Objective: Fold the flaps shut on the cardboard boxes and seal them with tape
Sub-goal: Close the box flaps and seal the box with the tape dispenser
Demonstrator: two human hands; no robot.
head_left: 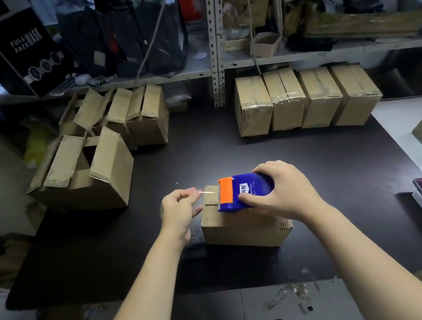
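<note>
Table [316,170], dark, carries everything. Four taped boxes [305,98] stand in a row along its far edge, right side, likely set aside as done. About four open-flapped boxes [80,177] crowd the far left corner, probably waiting. One box [243,232] near the front edge, middle, flaps down. One tape dispenser [247,190] rests on it, right hand [283,189] clasped round it. Left hand [179,209] pinches the tape end [205,192], apparently to start the seam.

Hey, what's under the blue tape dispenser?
A small cardboard box, flaps folded shut, on the black table. Right hand holds the tape dispenser on it, left hand pinches the tape end. Contents are hidden.
</note>
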